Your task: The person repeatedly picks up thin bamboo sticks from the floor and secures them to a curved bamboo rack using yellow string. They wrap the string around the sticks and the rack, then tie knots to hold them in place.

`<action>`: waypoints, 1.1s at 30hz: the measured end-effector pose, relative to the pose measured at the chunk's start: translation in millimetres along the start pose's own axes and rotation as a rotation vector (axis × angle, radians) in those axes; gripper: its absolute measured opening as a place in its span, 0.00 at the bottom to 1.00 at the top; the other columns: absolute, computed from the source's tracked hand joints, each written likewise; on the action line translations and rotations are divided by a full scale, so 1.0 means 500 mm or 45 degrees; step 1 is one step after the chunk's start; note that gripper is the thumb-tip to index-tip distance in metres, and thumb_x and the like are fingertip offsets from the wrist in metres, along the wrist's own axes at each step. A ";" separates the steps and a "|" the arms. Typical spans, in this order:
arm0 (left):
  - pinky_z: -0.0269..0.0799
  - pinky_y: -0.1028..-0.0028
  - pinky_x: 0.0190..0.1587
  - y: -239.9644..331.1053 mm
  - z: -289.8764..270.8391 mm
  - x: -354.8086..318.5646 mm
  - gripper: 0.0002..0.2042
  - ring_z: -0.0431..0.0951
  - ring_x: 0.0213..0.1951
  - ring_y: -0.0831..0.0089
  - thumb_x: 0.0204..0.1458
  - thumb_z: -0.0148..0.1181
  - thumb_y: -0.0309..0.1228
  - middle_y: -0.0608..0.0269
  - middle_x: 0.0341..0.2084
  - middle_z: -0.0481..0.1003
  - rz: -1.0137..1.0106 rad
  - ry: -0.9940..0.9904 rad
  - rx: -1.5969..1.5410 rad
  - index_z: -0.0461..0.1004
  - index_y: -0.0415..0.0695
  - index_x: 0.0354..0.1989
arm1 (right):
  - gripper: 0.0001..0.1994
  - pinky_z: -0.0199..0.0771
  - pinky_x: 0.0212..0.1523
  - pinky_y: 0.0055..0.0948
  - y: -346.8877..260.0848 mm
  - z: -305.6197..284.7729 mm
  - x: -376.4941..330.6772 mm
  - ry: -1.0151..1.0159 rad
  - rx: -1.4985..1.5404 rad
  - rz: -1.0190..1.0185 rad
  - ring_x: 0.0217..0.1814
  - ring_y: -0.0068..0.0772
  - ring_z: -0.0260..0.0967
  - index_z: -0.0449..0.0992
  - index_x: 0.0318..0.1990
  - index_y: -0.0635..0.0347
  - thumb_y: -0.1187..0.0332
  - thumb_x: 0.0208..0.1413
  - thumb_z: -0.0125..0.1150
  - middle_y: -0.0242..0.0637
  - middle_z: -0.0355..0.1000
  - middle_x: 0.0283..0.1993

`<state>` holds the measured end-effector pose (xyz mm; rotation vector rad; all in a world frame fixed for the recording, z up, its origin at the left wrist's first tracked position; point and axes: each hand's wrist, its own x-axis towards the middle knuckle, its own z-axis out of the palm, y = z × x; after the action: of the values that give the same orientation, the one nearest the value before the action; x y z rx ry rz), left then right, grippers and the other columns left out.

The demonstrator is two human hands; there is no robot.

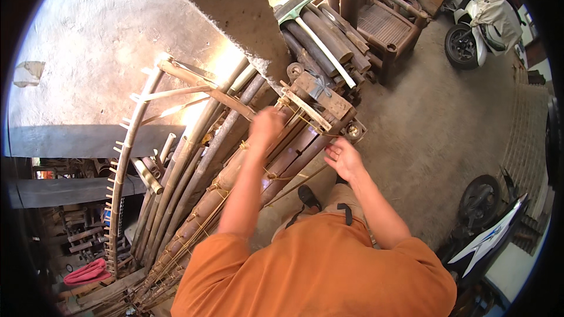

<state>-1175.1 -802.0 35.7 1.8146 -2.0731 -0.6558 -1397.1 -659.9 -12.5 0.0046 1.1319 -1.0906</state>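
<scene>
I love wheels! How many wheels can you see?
2: one scooter wheel at the upper right by the wooden chair, another wheel at the lower right. Others may be hidden.

Sunlit concrete floor [435, 117], rough concrete pillar [235, 6], wooden bench [390, 29], parked scooter [479, 20]

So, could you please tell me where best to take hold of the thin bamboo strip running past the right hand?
Probably pinch the thin bamboo strip at its bare middle, from the right: it slants free of the bamboo poles there, just below the right hand.
</scene>
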 end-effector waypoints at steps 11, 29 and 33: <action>0.66 0.53 0.44 0.129 0.119 -0.071 0.15 0.79 0.33 0.47 0.58 0.53 0.38 0.46 0.28 0.79 -0.093 0.347 -0.011 0.75 0.39 0.45 | 0.15 0.70 0.41 0.38 -0.139 0.439 -0.008 -1.264 -1.174 -0.856 0.34 0.44 0.72 0.76 0.39 0.58 0.59 0.65 0.44 0.40 0.74 0.30; 0.68 0.75 0.35 0.130 0.048 0.030 0.10 0.73 0.31 0.79 0.63 0.51 0.33 0.67 0.25 0.75 -0.211 0.420 -1.157 0.77 0.41 0.38 | 0.21 0.67 0.32 0.49 -0.126 0.044 -0.039 -1.132 -1.749 -0.740 0.28 0.60 0.66 0.73 0.21 0.64 0.59 0.62 0.49 0.54 0.69 0.23; 0.69 0.68 0.33 0.016 0.009 0.187 0.13 0.75 0.28 0.67 0.62 0.50 0.36 0.57 0.24 0.77 -0.136 0.510 -0.695 0.77 0.40 0.40 | 0.22 0.69 0.35 0.45 -0.089 0.003 -0.057 -0.847 -1.499 -0.978 0.24 0.49 0.67 0.70 0.22 0.65 0.58 0.64 0.47 0.47 0.70 0.21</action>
<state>-1198.2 -893.0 29.8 1.5813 -1.3793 -0.7254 -1427.1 -664.0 31.0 -1.6967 1.0028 -0.7899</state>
